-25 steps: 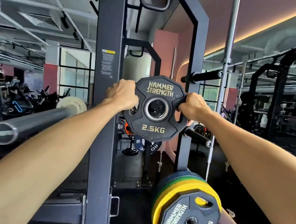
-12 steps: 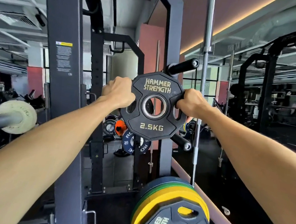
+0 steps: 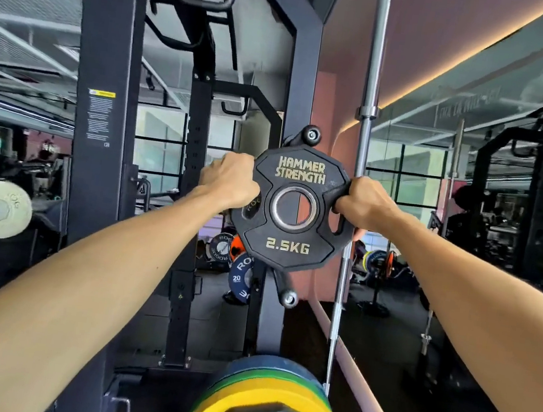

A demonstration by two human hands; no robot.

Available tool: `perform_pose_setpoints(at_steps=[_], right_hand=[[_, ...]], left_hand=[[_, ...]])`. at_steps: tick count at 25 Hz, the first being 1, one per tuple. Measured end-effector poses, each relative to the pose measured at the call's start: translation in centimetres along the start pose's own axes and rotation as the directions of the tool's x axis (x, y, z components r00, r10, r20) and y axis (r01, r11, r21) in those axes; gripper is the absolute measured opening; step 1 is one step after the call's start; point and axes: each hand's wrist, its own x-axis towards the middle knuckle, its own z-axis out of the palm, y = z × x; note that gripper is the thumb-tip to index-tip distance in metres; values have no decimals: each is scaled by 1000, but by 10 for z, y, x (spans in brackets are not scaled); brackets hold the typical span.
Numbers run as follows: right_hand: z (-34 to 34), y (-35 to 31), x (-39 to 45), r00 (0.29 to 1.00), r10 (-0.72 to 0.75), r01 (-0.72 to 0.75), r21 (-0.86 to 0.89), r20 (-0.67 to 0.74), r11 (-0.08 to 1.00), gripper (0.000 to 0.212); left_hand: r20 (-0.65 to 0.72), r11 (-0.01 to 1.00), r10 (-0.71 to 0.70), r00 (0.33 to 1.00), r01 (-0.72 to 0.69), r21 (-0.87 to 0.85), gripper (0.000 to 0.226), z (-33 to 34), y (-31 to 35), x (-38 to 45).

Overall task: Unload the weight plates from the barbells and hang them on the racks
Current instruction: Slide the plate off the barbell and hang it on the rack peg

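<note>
**Small plate held up between two storage pegs**

Both arms reach straight out at chest height. The left hand (image 3: 228, 179) is curled closed over the left rim of the 2.5 kg plate (image 3: 292, 208), and the right hand (image 3: 362, 204) is wrapped through the grip slot on its right side, fingers fully closed around the edge. The plate is held upright, face toward the camera, in front of the rack upright (image 3: 301, 88).

Its top edge sits just below the end cap of the upper peg (image 3: 311, 135); its bottom edge is a little above the end of the lower peg (image 3: 287, 298). Through the centre hole the upright and the pink wall show, so neither peg passes through it.

Just beside the right hand, a vertical barbell (image 3: 373, 63) stands close to the plate's right edge, leaving little room on that side. To the left, open space lies between the plate and the near post (image 3: 102, 114). Below, a stack of loaded plates (image 3: 266, 402) in blue, green, yellow and black fills the lower middle, well under the hands. A barbell end (image 3: 0, 210) juts in at far left.
</note>
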Motion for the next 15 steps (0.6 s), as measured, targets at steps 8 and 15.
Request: perform_pose_setpoints(at_steps=[8,15], right_hand=[[-44,13,58,997,-62,64,34,-49,997,16],[-67,7,118,986,-105,109,23,-127,994,18]], left_hand=[[-92,997,-8,996,15,80,15,-14,38,62],[-170,997,9,985,4,76,19,-20,46,127]])
